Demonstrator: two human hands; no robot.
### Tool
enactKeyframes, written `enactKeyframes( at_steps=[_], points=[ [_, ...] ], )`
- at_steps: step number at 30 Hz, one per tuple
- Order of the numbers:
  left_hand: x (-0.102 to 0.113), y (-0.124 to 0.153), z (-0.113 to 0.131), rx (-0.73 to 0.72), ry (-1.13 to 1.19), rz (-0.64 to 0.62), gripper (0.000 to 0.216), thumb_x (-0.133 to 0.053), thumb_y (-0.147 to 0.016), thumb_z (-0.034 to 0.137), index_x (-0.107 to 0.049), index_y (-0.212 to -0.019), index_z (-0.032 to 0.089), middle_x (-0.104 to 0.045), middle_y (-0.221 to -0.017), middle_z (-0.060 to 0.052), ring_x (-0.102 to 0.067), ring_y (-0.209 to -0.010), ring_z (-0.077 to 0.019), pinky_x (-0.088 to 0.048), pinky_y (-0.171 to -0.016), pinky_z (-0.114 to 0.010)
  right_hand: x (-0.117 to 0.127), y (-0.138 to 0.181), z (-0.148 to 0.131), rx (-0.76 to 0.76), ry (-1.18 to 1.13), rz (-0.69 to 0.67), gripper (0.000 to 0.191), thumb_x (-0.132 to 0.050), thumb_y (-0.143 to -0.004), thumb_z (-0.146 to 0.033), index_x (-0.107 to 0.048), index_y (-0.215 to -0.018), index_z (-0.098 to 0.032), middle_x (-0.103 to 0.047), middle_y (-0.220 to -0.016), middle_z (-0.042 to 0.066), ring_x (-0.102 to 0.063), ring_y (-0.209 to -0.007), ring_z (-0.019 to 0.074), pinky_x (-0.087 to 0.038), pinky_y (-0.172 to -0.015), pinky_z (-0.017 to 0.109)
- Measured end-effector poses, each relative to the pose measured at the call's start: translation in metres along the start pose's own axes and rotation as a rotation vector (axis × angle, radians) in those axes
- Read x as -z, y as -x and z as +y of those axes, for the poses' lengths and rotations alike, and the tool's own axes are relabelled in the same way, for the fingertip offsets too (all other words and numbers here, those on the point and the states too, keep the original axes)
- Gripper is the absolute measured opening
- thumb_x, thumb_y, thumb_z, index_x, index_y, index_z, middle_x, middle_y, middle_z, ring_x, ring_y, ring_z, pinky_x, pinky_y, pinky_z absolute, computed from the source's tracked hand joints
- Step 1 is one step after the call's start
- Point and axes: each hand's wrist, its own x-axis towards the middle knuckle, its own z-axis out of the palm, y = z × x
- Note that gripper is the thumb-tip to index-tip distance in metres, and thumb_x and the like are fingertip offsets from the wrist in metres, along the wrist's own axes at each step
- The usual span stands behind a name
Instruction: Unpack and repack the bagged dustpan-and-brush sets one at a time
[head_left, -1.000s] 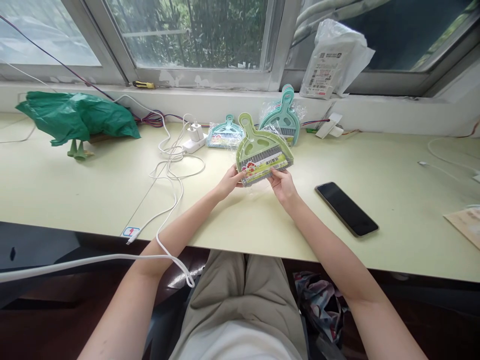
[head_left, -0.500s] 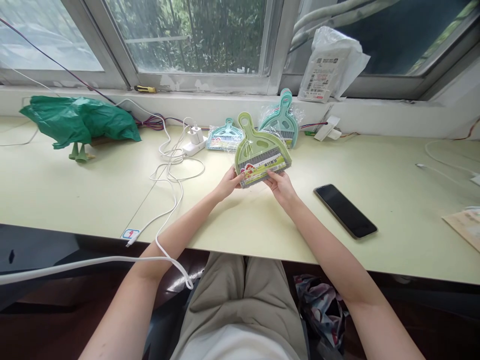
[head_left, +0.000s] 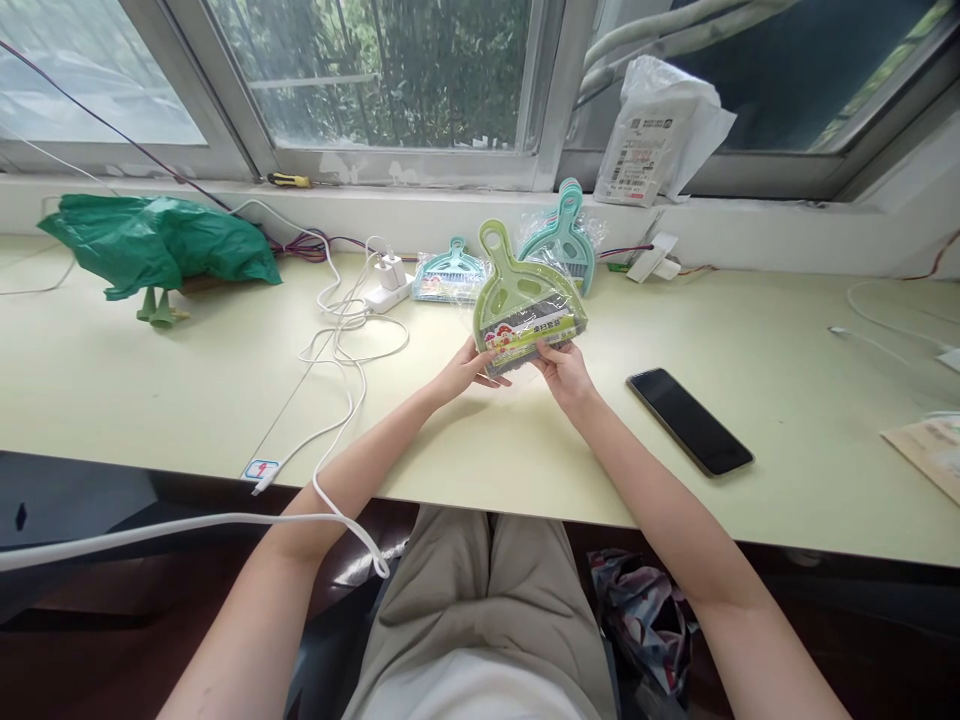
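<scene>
While aloft, green dustpan (head_left: 525, 295) between fingers (head_left: 552, 353)

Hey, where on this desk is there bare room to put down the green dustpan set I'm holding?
The dustpan set should fit front left on the desk, between the green bag and the white cables. Also free: right of the phone, up to the brown paper. Crowded: the back middle, with charger and teal dustpans.

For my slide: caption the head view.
Left hand and right hand hold a wrapped green dustpan over a desk by a phone.
</scene>
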Motion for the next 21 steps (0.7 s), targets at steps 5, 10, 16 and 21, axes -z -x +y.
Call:
enactKeyframes(
  at_steps=[5, 10, 16, 21],
  points=[
    [-0.0004, 0.0008, 0.0033, -0.009, 0.031, 0.011, 0.06, -0.058, -0.084, 0.052, -0.037, -0.129, 0.019, -0.071, -0.107, -0.014, -0.073, -0.077, -0.0218, -0.057, -0.076, -0.039, 0.0035, -0.0036, -0.0034, -0.032, 0.016, -0.033, 0.024, -0.08, -0.064, -0.018, -0.067, -0.084, -0.02, -0.075, -0.092, 0.002, -0.069, -0.097, 0.0223, -0.057, -0.095, 0.041],
    [-0.0006, 0.0008, 0.0031, -0.018, 0.038, 0.021, 0.06, -0.059, -0.083, 0.052, -0.038, -0.129, 0.019, -0.072, -0.106, -0.014, -0.073, -0.076, -0.0226, -0.057, -0.075, -0.04, 0.0026, -0.0029, -0.0057, -0.039, 0.005, -0.044, 0.024, -0.08, -0.064, -0.017, -0.066, -0.084, -0.019, -0.075, -0.09, 0.003, -0.07, -0.098, 0.0224, -0.055, -0.097, 0.04],
    [0.0001, -0.0013, -0.0014, -0.048, 0.022, 0.052, 0.06, -0.059, -0.083, 0.054, -0.038, -0.125, 0.017, -0.073, -0.099, -0.014, -0.073, -0.069, -0.0218, -0.058, -0.063, -0.034, -0.0038, 0.0024, -0.0029, -0.058, -0.008, 0.008, 0.021, -0.076, -0.067, -0.014, -0.066, -0.085, -0.02, -0.075, -0.091, 0.002, -0.07, -0.097, 0.0216, -0.056, -0.096, 0.04],
    [-0.0007, -0.0009, -0.0004, -0.055, 0.023, 0.073, 0.057, -0.059, -0.083, 0.052, -0.038, -0.123, 0.016, -0.073, -0.095, -0.013, -0.072, -0.065, -0.0207, -0.058, -0.059, -0.032, -0.0056, 0.0044, 0.0009, -0.046, -0.021, 0.023, 0.021, -0.076, -0.067, -0.014, -0.065, -0.083, -0.021, -0.076, -0.091, 0.001, -0.071, -0.095, 0.0205, -0.057, -0.095, 0.039]
  ],
)
